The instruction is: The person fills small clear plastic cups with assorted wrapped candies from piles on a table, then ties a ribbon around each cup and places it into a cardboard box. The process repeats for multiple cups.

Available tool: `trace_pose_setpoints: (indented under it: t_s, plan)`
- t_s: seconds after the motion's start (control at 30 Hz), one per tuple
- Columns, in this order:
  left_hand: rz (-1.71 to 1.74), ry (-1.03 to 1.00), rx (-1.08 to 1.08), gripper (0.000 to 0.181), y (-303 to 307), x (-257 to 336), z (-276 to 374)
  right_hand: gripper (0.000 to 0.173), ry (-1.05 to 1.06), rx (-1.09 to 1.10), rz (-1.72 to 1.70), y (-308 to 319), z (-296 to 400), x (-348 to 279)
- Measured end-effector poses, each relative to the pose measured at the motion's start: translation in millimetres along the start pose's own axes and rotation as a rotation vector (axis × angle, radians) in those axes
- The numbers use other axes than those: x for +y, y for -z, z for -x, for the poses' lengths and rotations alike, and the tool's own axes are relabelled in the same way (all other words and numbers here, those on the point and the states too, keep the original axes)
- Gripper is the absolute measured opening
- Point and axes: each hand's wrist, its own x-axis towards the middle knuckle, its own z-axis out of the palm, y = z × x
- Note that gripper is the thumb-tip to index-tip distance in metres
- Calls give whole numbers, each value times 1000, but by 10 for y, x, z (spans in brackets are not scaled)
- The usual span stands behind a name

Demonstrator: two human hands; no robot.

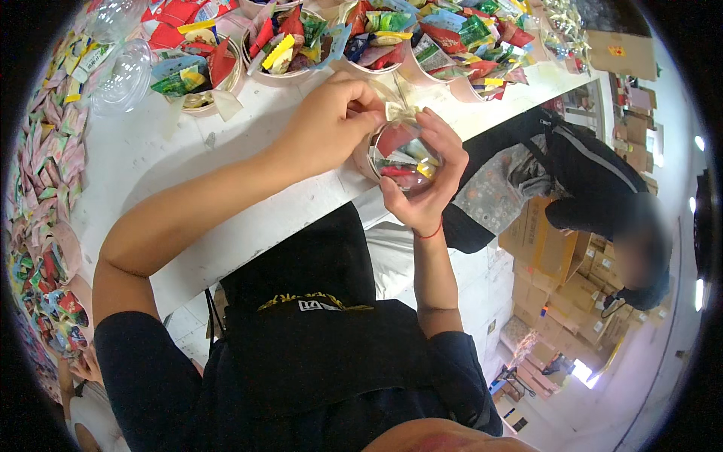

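At the near edge of the white table, a round tub with a clear domed plastic lid (408,155) holds wrapped sweets in several colours. My right hand (432,169) wraps around the lid's side, with its thumb low and its fingers near the top. A pale ribbon bow (400,111) lies against the lid's far side. My left hand (333,121) pinches at the bow's left, its thumb and forefinger together by the ribbon; the exact grip is partly hidden by the fingers. A pink tub of sweets (197,79), without a lid, stands beyond my left hand.
More filled tubs (282,51) line the table's far side. Clear domed lids (121,76) sit at the upper left, beside heaped pink-wrapped sweets (51,152). A person in dark clothes (593,164) is at the right near cardboard boxes (542,237). Another person's hand (87,364) shows at lower left.
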Motion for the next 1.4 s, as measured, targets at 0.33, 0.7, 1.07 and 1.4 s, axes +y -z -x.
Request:
trace_pose_setpoints:
  t_s: [0.33, 0.7, 1.07, 1.4]
  plan:
    - [274, 412, 15, 21, 19, 177, -58, 65, -91, -41, 148, 17, -63, -264]
    - [231, 376, -59, 23, 103, 122, -60, 83, -54, -90, 45, 36, 11, -126]
    - [411, 457, 51, 39, 204, 283, 358, 80, 13, 58, 68, -129, 107, -41]
    - [-185, -42, 1, 22, 278, 226, 301, 67, 33, 52, 90, -121, -27, -60]
